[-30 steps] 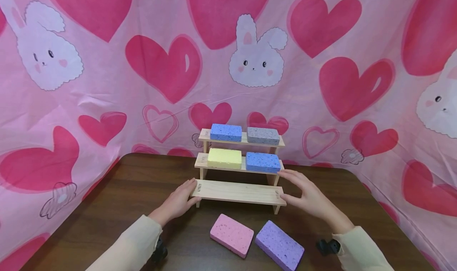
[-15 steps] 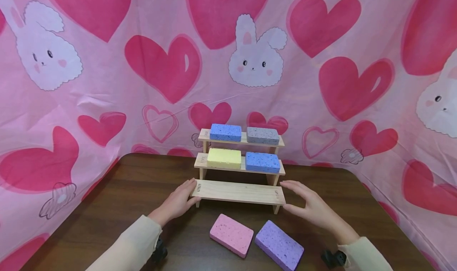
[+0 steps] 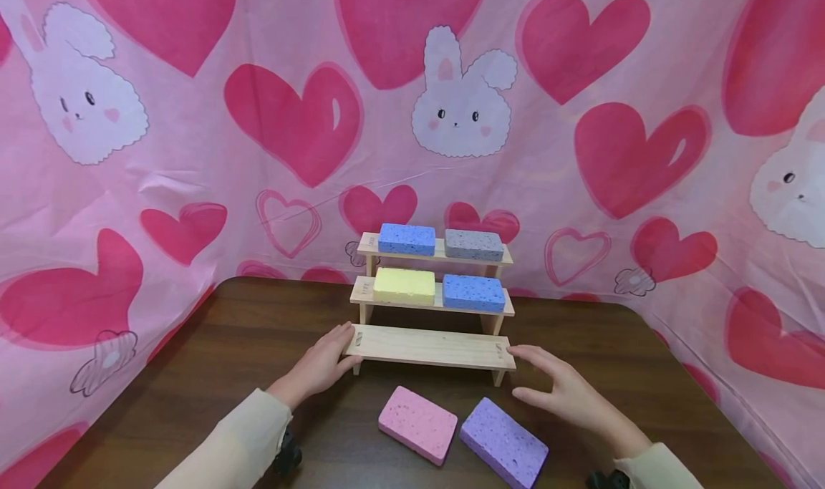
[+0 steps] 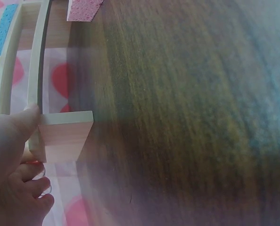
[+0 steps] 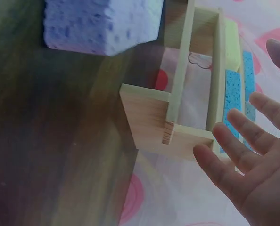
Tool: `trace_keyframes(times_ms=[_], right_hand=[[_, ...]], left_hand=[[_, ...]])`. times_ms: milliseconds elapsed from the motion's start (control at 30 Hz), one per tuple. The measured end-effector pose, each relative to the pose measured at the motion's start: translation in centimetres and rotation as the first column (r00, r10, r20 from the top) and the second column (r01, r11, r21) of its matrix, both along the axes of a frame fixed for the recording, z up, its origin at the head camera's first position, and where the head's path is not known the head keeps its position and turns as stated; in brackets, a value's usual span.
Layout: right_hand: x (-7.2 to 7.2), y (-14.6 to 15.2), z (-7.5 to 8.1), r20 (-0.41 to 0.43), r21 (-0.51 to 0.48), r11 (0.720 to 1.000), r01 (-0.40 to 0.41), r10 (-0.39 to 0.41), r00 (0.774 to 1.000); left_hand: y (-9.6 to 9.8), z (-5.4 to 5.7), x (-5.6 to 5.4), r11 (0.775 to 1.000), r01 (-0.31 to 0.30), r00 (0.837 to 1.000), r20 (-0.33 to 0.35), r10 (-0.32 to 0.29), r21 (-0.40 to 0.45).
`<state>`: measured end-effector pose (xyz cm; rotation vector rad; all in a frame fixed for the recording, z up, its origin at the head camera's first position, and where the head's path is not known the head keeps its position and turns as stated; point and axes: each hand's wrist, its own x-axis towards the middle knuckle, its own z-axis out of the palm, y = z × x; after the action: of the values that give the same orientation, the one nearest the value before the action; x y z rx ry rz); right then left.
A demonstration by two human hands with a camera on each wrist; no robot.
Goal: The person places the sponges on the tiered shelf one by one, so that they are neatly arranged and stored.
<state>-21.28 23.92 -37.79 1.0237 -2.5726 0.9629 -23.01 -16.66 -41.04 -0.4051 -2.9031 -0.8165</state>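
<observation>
A three-step wooden rack stands on the table. My left hand holds the left end of its lowest board, the thumb on the front edge and the other fingers behind in the left wrist view. My right hand hovers beside the board's right end, fingers spread and holding nothing. On the middle step sit a yellow sponge and a blue sponge. The top step bears another blue sponge and a grey sponge. The lowest step carries nothing.
In front of the rack, a pink sponge and a purple sponge lie flat, side by side, on the dark wooden table. A pink cloth with hearts and rabbits hangs behind and around the table.
My right hand has drawn back from the middle step's right end, down toward me and slightly right. My left hand has stayed on the lowest board; the sponges have not moved.
</observation>
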Motion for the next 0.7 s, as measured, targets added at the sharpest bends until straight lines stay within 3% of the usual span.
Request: trace_keyframes(times_ms=[567, 700], right_hand=[[1.3, -0.3, -2.1, -0.034, 0.019, 0.991, -0.136, 0.136, 0.990], [1.5, -0.1, -2.7, 0.016, 0.042, 0.986, -0.164, 0.164, 0.986]], left_hand=[[-0.1, -0.1, -0.2, 1.000, -0.001, 1.000, 0.000, 0.001, -0.011], [-0.1, 0.0, -0.2, 1.000, -0.002, 1.000, 0.000, 0.002, -0.008]])
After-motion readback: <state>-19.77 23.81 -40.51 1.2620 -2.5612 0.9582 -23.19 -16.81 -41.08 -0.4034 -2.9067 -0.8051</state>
